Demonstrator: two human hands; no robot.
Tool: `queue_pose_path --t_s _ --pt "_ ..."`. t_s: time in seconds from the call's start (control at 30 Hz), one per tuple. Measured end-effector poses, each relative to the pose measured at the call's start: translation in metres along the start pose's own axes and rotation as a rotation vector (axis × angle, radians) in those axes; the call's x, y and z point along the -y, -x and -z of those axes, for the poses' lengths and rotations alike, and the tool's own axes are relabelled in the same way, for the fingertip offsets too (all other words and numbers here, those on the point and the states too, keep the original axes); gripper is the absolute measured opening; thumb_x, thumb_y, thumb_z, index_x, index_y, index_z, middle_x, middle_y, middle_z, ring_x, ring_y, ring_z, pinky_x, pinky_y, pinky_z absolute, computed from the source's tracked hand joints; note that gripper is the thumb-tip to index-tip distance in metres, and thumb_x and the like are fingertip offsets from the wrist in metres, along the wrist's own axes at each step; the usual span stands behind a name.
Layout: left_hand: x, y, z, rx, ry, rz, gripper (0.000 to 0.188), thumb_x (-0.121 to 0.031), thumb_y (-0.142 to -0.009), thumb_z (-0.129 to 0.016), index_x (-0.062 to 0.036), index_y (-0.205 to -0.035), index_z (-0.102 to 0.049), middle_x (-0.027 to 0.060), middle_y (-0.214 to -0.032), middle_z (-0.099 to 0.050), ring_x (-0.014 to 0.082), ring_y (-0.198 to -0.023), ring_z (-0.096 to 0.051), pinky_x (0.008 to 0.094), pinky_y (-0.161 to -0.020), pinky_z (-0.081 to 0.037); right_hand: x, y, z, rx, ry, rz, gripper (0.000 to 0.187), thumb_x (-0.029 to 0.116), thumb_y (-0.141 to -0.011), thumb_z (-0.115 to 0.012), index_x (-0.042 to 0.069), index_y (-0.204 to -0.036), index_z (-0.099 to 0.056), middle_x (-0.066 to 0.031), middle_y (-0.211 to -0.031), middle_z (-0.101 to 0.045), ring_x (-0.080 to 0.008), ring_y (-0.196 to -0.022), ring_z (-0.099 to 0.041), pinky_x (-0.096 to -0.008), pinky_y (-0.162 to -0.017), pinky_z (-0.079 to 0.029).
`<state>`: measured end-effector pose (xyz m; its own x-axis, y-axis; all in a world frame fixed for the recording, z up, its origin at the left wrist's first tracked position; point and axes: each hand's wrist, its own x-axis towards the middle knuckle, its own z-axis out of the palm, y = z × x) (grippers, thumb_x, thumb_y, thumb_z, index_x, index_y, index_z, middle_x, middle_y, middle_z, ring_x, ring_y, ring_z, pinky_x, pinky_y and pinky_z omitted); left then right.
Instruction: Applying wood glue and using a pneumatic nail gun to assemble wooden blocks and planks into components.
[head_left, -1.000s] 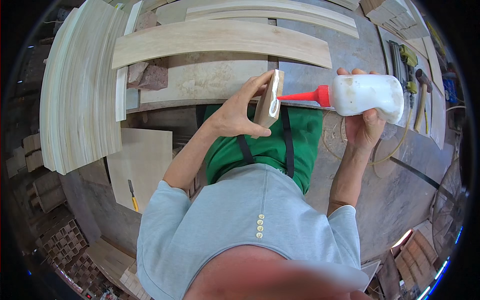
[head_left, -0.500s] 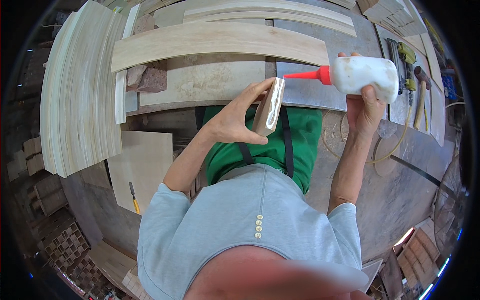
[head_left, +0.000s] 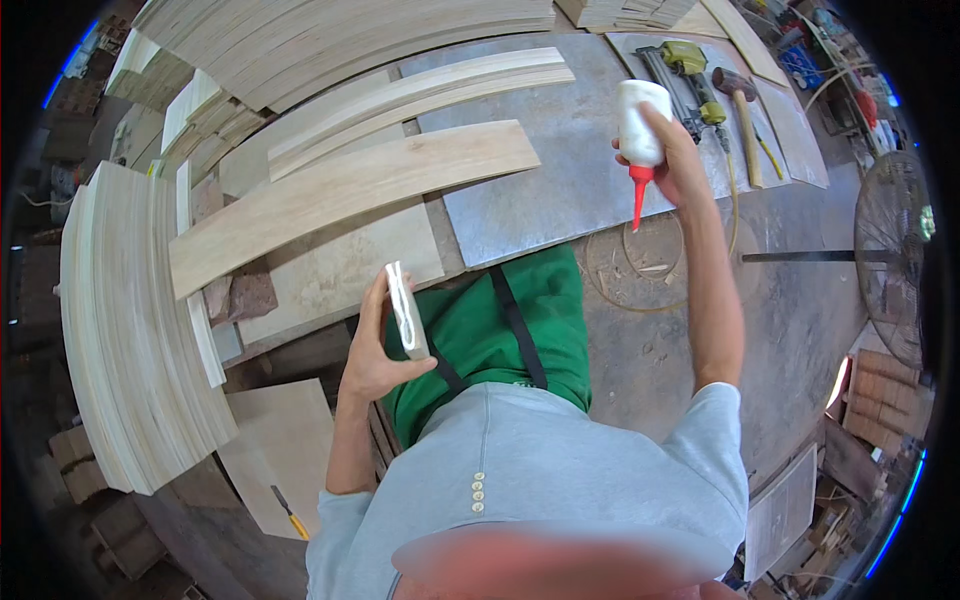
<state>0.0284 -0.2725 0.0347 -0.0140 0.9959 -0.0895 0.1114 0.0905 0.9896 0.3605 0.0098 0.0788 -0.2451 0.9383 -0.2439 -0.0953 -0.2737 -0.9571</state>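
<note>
My left hand (head_left: 375, 350) grips a small wooden block (head_left: 408, 318) between thumb and fingers, held upright over the green apron (head_left: 545, 330). White glue lines the block's narrow upper face in a long loop. Off to the right, my right hand (head_left: 675, 160) is wrapped round a white glue bottle (head_left: 637, 125) with its red nozzle (head_left: 640, 195) pointing down, above the metal-topped part of the bench. The nozzle tip is well apart from the block. A curved thin board (head_left: 360, 205) lies on the bench beyond my left hand.
Tall stacks of thin boards (head_left: 140, 330) stand at the left. A nail gun (head_left: 690, 75) and a mallet (head_left: 742, 125) lie at the bench's far right, with a hose (head_left: 733, 200) hanging down. A yellow-handled tool (head_left: 290, 512) rests on a panel at lower left. A fan (head_left: 890, 260) stands right.
The bottle has swung from lying sideways at the block to nozzle down, away to the right. My view has turned, and the block now sits farther left in it.
</note>
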Motion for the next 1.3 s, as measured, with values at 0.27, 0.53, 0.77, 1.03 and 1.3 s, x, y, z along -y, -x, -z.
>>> queue_pose_path --t_s 0.27,0.53,0.77,1.03,1.3 --pt "-0.004 -0.001 -0.005 -0.023 -0.044 -0.014 0.111 -0.013 -0.054 -0.082 -0.0032 -0.145 -0.019 0.0143 -0.140 -0.033 0.0262 -0.131 -0.035 0.0382 -0.111 -0.025 0.039 -0.095 -0.065 0.160 1.432 0.344 0.051 0.027 -0.073 -0.072 0.000 -0.114 -0.056 -0.0178 -0.099 -0.064 -0.0317 -0.091 -0.063 -0.0394 -0.080 -0.049" --pt "0.000 0.012 -0.001 -0.079 -0.091 0.007 0.112 -0.011 -0.054 -0.082 -0.0048 -0.146 -0.018 0.0143 -0.140 -0.032 0.0273 -0.129 -0.035 0.0394 -0.110 -0.027 0.000 -0.150 -0.203 0.595 2.171 0.388 0.033 0.007 -0.062 -0.072 0.004 -0.095 -0.070 -0.0152 -0.097 -0.069 -0.0311 -0.091 -0.066 -0.0423 -0.073 -0.053" --pt "0.004 0.013 0.008 -0.111 -0.073 0.026 0.113 -0.013 -0.054 -0.082 -0.0042 -0.146 -0.017 0.0148 -0.139 -0.032 0.0275 -0.128 -0.036 0.0385 -0.110 -0.028 -0.023 -0.180 -0.226 0.439 2.204 0.620 0.040 0.007 -0.053 -0.080 0.006 -0.093 -0.071 -0.0137 -0.095 -0.069 -0.0302 -0.090 -0.067 -0.0418 -0.072 -0.054" --pt "0.002 0.004 0.006 -0.061 -0.078 0.013 0.112 -0.013 -0.054 -0.081 -0.0039 -0.146 -0.018 0.0151 -0.139 -0.033 0.0274 -0.128 -0.036 0.0372 -0.109 -0.027 -0.011 -0.158 -0.253 0.622 2.231 0.475 0.038 0.006 -0.055 -0.079 0.006 -0.093 -0.072 -0.0148 -0.098 -0.069 -0.0309 -0.092 -0.067 -0.0414 -0.073 -0.054" --pt "0.007 -0.019 -0.002 -0.068 -0.020 -0.065 0.112 -0.012 -0.054 -0.081 -0.0037 -0.146 -0.018 0.0152 -0.140 -0.032 0.0268 -0.129 -0.036 0.0376 -0.110 -0.027 -0.027 -0.130 -0.256 0.581 1.721 0.957 0.024 0.015 -0.081 -0.063 0.004 -0.101 -0.067 -0.0148 -0.102 -0.066 -0.0322 -0.098 -0.062 -0.0419 -0.080 -0.051"
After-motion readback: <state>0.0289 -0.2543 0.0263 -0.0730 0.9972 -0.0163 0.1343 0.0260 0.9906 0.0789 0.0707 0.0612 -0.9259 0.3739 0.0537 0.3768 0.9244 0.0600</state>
